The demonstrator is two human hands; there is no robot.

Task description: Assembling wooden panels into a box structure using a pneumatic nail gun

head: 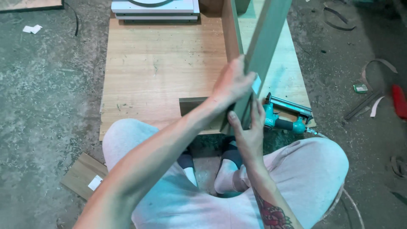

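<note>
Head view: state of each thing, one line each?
Left hand: flat against the upright board.
Right hand: gripping the board's lower edge.
Upright board: standing on edge, tilted.
Base panel: flat on the floor.
Nail gun: lying on the panel, untouched.

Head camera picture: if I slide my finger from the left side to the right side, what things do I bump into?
Small white paper scrap on the floor → small wooden offcut with a white sticker → big flat wooden board → left hand → teal nail gun → red tool at the edge.
</note>
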